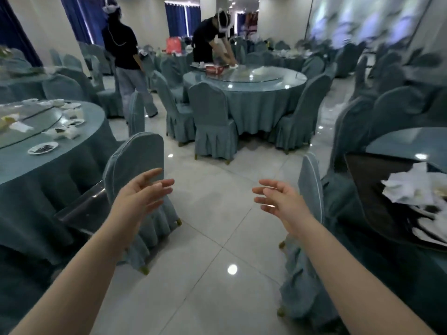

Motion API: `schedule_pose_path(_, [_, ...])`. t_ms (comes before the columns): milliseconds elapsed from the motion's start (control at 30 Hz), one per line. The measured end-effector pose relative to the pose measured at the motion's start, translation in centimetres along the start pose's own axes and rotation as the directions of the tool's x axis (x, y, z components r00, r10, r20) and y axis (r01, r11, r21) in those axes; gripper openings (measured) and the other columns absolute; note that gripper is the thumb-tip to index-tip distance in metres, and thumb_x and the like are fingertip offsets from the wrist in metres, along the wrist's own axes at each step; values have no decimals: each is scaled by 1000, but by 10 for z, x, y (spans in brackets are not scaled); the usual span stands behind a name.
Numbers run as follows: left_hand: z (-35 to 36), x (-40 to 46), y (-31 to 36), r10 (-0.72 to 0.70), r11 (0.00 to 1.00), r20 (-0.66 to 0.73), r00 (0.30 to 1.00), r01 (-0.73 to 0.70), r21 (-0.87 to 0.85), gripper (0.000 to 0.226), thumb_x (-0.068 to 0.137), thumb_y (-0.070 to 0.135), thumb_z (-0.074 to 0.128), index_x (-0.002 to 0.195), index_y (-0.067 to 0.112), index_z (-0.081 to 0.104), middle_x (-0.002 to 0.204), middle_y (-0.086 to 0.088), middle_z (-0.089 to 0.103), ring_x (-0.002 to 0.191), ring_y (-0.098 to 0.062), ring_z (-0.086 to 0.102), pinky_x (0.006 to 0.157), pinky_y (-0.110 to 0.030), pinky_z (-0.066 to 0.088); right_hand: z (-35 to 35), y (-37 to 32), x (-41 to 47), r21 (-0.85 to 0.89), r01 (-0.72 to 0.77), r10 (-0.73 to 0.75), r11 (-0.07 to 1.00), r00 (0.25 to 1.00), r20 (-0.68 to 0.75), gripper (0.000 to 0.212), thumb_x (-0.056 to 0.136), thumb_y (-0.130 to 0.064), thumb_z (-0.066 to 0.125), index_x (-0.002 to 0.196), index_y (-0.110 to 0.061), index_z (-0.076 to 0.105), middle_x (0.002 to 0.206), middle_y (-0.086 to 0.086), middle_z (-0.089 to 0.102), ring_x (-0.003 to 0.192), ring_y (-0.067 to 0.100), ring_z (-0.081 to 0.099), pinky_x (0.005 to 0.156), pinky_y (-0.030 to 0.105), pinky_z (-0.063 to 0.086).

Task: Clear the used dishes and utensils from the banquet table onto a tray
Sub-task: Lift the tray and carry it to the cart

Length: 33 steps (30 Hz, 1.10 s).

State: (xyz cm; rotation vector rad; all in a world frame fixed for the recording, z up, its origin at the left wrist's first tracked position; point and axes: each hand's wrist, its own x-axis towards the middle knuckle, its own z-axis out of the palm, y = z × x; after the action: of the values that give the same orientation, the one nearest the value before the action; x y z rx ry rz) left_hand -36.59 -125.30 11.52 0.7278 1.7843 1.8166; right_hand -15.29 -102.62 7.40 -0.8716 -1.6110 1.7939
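Note:
My left hand (142, 192) and my right hand (278, 197) are raised in front of me over the tiled aisle, palms facing each other, fingers spread and holding nothing. On the left stands a round banquet table (48, 160) in a teal cloth, carrying several used white plates (43, 148), crumpled napkins and a glass turntable (36, 124). At the right edge a dark tray (367, 189) holds stacked white plates (428, 228) and crumpled white napkins (411, 184).
Teal-covered chairs (137, 170) (312, 189) flank the aisle on both sides of my hands. Ahead stands another round table (244, 93), with a person in black (210, 37) bent over it. A second person (123, 52) walks at the left. Glossy tile floor (217, 213) stretches between.

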Motion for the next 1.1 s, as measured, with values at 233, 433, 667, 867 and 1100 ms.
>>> schedule_pose_path(233, [40,191,22,45,994,271,962,-16,-109,31,95,9,52,121,24,56,109,2,72,105,-10,65,89,-27,46,-2,-49,105,117,68,-34,991,962,-272,18,97,-9,50,107,-17,62,98,3,74,85,19,70,71,28,54])
schedule_pose_path(433, [153,318,31,71,983,491,868,23,-184,29,95,7,50,118,22,58,111,-1,71,106,-14,65,86,-29,47,-57,-57,148,170,151,-37,974,842,-538,18,97,-7,50,106,-15,63,95,3,75,82,19,69,73,29,53])
schedule_pose_path(667, [275,431,7,55,987,662,747,60,-150,30,94,8,53,115,25,63,108,2,72,102,-13,68,92,-33,48,-155,-36,227,215,145,58,966,687,-725,18,97,-9,50,107,-16,63,96,3,75,78,18,69,70,29,52])
schedule_pose_path(867, [368,526,-3,28,992,733,679,71,-104,27,93,7,56,111,25,63,106,3,73,100,-12,68,88,-30,49,-220,-20,323,355,140,204,924,604,-770,18,98,-11,48,110,-15,61,100,6,74,84,21,69,72,32,51])
schedule_pose_path(1100, [505,637,-34,-13,993,837,547,106,-54,29,93,-1,53,108,21,64,105,-3,72,99,-16,67,86,-28,48,-274,24,405,455,86,386,887,406,-829,19,99,-13,47,112,-12,61,97,6,74,85,23,68,69,32,50])
